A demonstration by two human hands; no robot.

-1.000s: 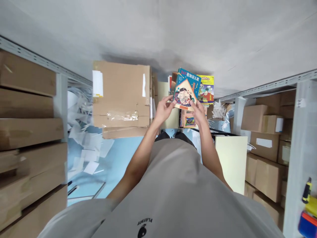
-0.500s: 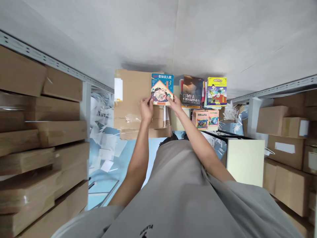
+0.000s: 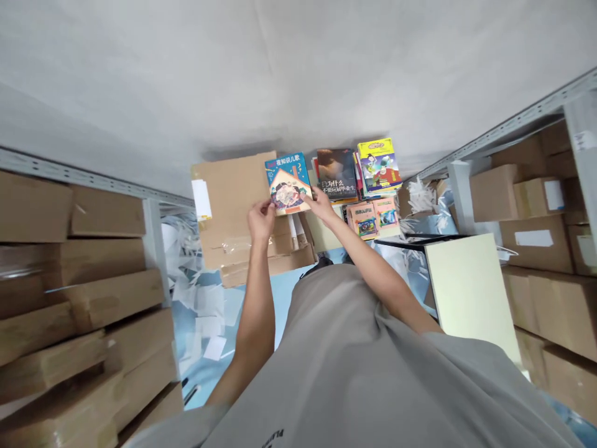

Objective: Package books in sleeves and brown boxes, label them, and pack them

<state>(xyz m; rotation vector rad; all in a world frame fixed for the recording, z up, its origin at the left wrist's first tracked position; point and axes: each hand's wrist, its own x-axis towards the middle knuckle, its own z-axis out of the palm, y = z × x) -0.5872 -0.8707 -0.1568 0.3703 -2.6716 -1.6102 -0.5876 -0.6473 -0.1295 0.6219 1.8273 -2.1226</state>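
A children's book point(image 3: 288, 184) with a blue cover and a drawn house lies between my two hands, cover up. My left hand point(image 3: 262, 219) pinches its lower left corner. At the lower right edge, my right hand point(image 3: 319, 204) grips it with the thumb on the cover. The book is over the right part of a flattened cardboard sheet point(image 3: 233, 193). To its right is a dark-covered book point(image 3: 336, 175) on a stack, and beyond that a yellow and purple book point(image 3: 379, 164). Nearer me are pink picture books point(image 3: 364, 219).
Shelves of cardboard boxes point(image 3: 107, 261) stand on the left, and more boxes point(image 3: 536, 193) on the right. A pale cabinet point(image 3: 471, 298) is close to my right arm. Paper scraps point(image 3: 209, 317) litter the blue floor. A grey wall point(image 3: 289, 74) rises behind the books.
The view has turned and tilted, so the books and hands appear further left and the shelves slant differently. Both hands still hold the blue book in much the same grip.
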